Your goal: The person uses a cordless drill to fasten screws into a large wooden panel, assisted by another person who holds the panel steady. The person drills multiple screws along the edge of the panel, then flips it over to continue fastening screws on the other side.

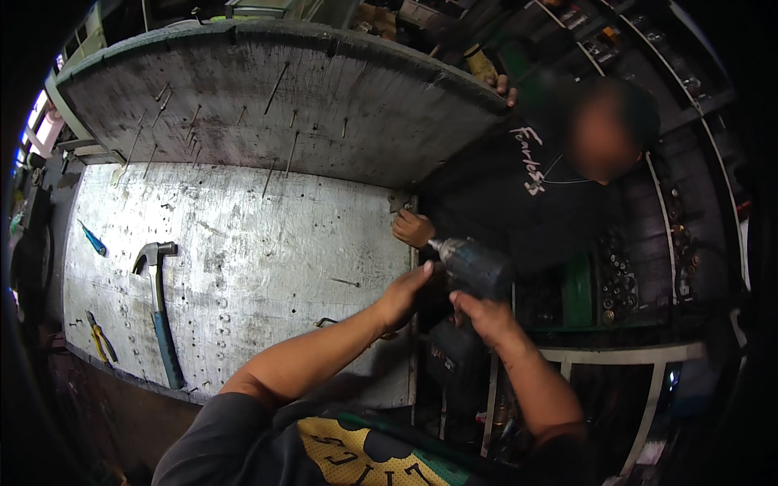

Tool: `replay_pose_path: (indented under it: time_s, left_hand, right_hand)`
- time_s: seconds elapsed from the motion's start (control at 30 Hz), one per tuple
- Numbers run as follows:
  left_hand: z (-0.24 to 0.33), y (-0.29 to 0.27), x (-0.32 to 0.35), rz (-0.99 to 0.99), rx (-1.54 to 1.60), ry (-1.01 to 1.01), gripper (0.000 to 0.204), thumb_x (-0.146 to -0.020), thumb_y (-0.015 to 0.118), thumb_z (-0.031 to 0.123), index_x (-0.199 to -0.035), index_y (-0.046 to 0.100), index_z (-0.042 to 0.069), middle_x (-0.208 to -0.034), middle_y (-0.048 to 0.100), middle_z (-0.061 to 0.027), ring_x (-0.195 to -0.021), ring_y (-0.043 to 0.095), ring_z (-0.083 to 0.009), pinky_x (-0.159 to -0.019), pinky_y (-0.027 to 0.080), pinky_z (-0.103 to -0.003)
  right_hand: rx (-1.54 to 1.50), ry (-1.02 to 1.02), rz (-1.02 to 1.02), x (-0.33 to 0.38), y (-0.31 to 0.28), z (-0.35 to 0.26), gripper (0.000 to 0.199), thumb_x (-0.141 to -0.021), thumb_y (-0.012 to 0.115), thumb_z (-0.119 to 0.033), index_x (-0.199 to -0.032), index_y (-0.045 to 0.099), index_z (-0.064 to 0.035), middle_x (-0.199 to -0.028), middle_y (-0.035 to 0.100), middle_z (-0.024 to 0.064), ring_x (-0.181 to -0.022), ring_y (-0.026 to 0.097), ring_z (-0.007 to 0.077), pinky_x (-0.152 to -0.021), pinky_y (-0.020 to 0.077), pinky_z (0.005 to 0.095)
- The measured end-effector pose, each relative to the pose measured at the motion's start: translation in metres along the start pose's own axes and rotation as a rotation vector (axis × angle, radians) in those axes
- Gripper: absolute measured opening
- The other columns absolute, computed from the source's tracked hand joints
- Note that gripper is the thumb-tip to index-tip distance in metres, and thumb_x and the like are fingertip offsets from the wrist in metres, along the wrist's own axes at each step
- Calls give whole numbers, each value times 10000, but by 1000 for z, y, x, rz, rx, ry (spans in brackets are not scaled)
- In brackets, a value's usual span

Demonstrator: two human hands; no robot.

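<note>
My right hand (484, 317) is closed on the handle of a dark power drill (476, 266), just past the right edge of a worn metal-faced panel (243, 243). The drill's silver chuck points left, towards a co-worker's hand (413, 228) at the panel's corner. Right beside the front of the drill is my left hand (403, 296), its thumb stretched upward. Its other fingers are hidden on the dark side, so I cannot tell whether they hold the drill. A thin nail (346, 282) lies on the panel left of my left hand.
A claw hammer (164, 312), a blue screwdriver (93, 239) and yellow-handled pliers (100, 338) lie on the panel's left side. Behind it rises a curved upright board (235, 113) with several nails sticking out. The co-worker's other hand (504, 87) holds its right end. Metal racks (616, 353) stand at right.
</note>
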State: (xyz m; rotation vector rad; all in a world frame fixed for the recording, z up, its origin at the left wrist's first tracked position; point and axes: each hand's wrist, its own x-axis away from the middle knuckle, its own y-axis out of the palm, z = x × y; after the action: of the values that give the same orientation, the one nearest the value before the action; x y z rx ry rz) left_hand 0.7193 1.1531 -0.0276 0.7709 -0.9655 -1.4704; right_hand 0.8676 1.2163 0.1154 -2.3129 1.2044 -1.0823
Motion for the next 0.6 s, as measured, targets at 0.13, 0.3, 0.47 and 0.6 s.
replay_pose_path:
  time_s: [0.13,0.3,0.47,0.6]
  left_hand:
    - [20,-24,-49,499,-881,57,462,-1095,597,317,-1435,597,4,-1361,676,-234,-1210,686,-332,-1083,520,-437]
    - [100,-109,-102,436,-1389,463,491,-947,723,91,-1423,624,30,-1317,707,-232,-1203,684,-421,-1059,543,-445]
    - [120,-140,-145,1,-1463,175,421,-1016,656,165,-1424,649,60,-1303,735,-185,-1202,704,-370,-1055,547,-430]
    - [128,-144,-153,-27,-1447,-8,278,-1034,653,182,-1277,756,93,-1213,772,-157,-1096,738,-341,-985,569,-420]
  right_hand:
    - [-232,-25,-54,-61,-4,-19,147,-914,745,-55,-1032,676,-1,-787,640,38,-641,625,143,-553,540,322]
    - [-172,81,-96,-110,-4,-39,143,-930,714,-50,-1058,662,-11,-804,638,36,-638,613,132,-558,537,321]
    - [-119,144,-111,-139,2,-47,146,-931,703,-47,-1063,657,-5,-773,635,44,-625,609,147,-561,533,328]
    - [-120,173,-125,-152,5,-49,91,-939,694,-63,-1002,665,-5,-763,639,56,-618,612,167,-555,529,339]
